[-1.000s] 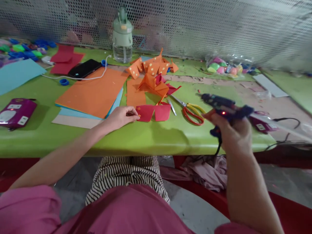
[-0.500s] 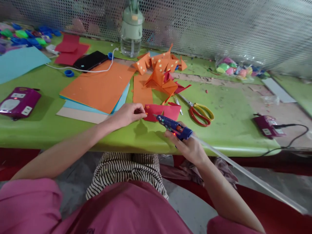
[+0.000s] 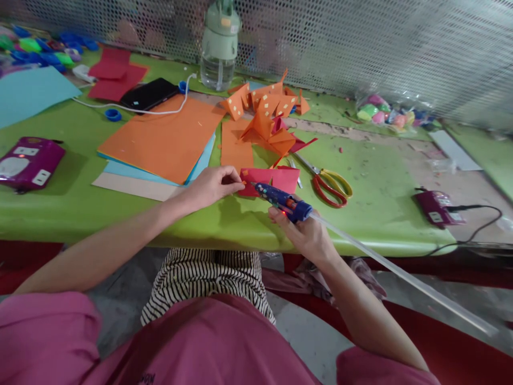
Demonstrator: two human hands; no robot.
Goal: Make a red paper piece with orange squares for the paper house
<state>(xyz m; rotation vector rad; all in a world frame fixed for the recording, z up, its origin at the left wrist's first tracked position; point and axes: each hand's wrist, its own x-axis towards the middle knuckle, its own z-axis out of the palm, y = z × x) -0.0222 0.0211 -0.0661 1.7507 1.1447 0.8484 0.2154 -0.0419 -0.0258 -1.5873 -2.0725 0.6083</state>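
Observation:
My right hand is wrapped round a dark blue hot glue gun. A red light glows on the gun, and a long clear glue stick trails out of its back. The nozzle points left, close over a folded red paper piece that has a slit in its middle and a small orange patch near its left end. At that left end my left hand is closed in a pinch, with a tiny orange paper piece at the fingertips. Whether the nozzle touches anything I cannot tell.
Red-and-yellow-handled scissors lie right of the red paper. Behind it are folded orange paper shapes. Orange sheets, a phone and a water bottle are further back. Purple power boxes stand at both sides.
The glue gun has shifted slightly left and up. The raised flap at the red paper's right end now lies flatter. My left hand keeps its pinch; the whole view has shifted a little.

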